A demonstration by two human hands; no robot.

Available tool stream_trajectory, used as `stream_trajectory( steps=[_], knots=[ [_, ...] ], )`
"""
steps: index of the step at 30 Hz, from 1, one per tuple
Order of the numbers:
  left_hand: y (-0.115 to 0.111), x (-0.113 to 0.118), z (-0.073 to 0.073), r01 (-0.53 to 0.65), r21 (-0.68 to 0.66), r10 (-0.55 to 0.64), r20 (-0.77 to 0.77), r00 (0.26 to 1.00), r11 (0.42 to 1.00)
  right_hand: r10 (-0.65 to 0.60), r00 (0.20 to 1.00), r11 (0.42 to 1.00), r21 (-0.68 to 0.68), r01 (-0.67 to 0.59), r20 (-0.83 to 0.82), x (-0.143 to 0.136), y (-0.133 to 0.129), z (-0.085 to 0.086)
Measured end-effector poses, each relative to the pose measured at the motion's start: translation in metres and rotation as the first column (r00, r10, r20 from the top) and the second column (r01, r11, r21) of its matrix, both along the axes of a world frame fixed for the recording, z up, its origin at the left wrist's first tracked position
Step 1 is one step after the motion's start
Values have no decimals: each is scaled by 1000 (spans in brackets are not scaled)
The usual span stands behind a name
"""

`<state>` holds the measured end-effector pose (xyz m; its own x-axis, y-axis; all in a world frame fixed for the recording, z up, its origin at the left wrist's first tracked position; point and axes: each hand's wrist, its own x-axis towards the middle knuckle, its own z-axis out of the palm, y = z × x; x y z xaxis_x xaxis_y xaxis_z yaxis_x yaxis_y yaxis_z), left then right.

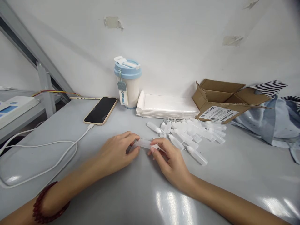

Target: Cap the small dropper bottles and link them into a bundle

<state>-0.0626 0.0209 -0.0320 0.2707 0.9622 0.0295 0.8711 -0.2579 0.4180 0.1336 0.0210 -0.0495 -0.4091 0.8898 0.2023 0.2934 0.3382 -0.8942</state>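
Note:
Between my two hands lies a small translucent plastic bottle (144,143), held sideways just above the grey table. My left hand (120,148) pinches its left end between thumb and fingers. The thumb and forefinger of my right hand (170,157) close on its right end, partly hiding that end. Just behind and to the right of my right hand is a loose pile of similar translucent bottles (187,129), many with white tops. One bottle (197,155) lies nearest to me at the pile's front.
A stack of white padded envelopes (167,106) stands against the wall beside a blue-lidded cup (128,82). An open cardboard box (217,100) and blue fabric (262,122) are at right. A phone (101,111) with a white cable (67,156) lies left.

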Motion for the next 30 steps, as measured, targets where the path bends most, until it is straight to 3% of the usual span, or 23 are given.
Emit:
stream_trajectory(
  steps=[3, 7, 11, 14, 19, 25, 28, 30],
  knots=[
    [-2, 1, 1, -4, 18, 5, -46, 999, 1000, -37, 999, 998, 40, 38, -18, -1, 1, 0],
    [-3, 1, 0, 24, 242, 9, -135, 991, 970, -54, 997, 999, 8, 54, -49, -1, 2, -2],
    [-3, 2, 0, 171, 380, -141, -104, 984, 909, -35, 996, 999, -8, 35, -86, 0, 1, -3],
    [-5, 4, -1, 194, 399, -215, 9, 977, 896, -44, 992, 999, -8, 43, -120, -1, 1, 1],
    [-10, 8, -3, 131, 434, -233, 191, 954, 891, -22, 979, 991, -132, -5, -202, -1, 3, 4],
    [-16, 14, 7, -29, 304, -74, 322, 944, 952, -118, 956, 970, -239, 52, -269, 0, 5, 0],
    [-18, 17, 8, -65, 262, -36, 362, 932, 963, -54, 972, 978, -208, 6, -227, 1, 6, 1],
    [-19, 18, 4, -19, 321, -97, 340, 935, 947, 17, 989, 992, -124, -35, -146, 1, 6, 4]
  ],
)
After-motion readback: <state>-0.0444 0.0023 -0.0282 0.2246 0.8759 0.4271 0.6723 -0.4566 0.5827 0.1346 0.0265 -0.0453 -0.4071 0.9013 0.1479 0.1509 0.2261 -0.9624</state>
